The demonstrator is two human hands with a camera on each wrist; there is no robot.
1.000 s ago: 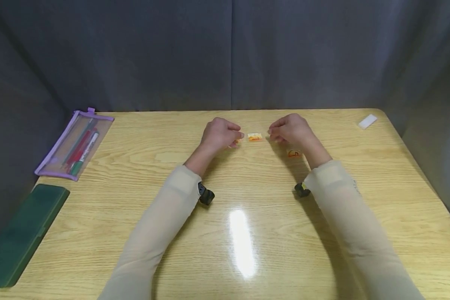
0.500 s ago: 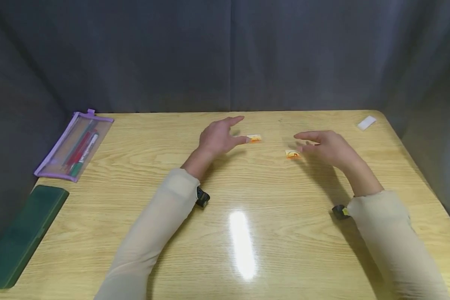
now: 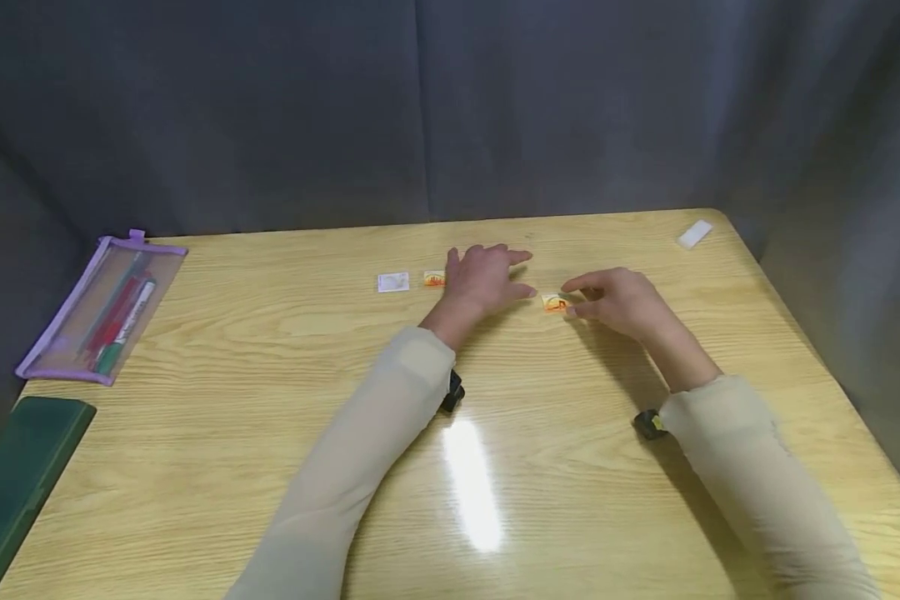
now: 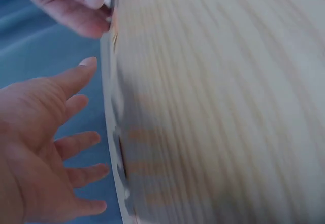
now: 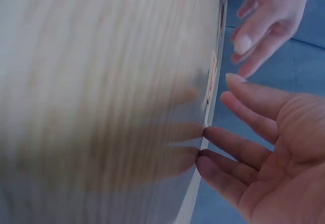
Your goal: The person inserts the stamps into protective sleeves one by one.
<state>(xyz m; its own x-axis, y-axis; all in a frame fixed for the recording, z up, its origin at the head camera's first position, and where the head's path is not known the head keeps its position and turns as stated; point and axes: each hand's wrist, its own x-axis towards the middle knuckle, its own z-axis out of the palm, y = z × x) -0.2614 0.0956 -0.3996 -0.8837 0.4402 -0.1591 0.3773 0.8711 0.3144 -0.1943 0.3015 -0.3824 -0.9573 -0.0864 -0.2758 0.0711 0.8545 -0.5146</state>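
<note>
A small orange-and-yellow stamp-like card (image 3: 555,303) lies flat on the table between the two hands. My right hand (image 3: 622,302) is at its right edge, thumb and forefinger spread around the corner; two other fingertips touch the tabletop in the right wrist view. My left hand (image 3: 482,279) hovers with fingers spread, its thumb pointing at the card from the left, holding nothing. Beside the left hand lies a second orange-and-yellow card (image 3: 434,278), partly covered by it. Further left is a whitish card (image 3: 393,282) with a faint grey print.
On the left stand a purple-edged mesh pouch (image 3: 112,304) with pens inside and a dark green case (image 3: 26,475). A small white block (image 3: 694,234) lies near the back right corner of the wooden table (image 3: 270,400). Dark curtains (image 3: 285,117) hang behind the table.
The head view has turned rightward. My left hand has moved right, uncovering the whitish card and another orange one. My right hand first drew back right, then came to the card's edge.
</note>
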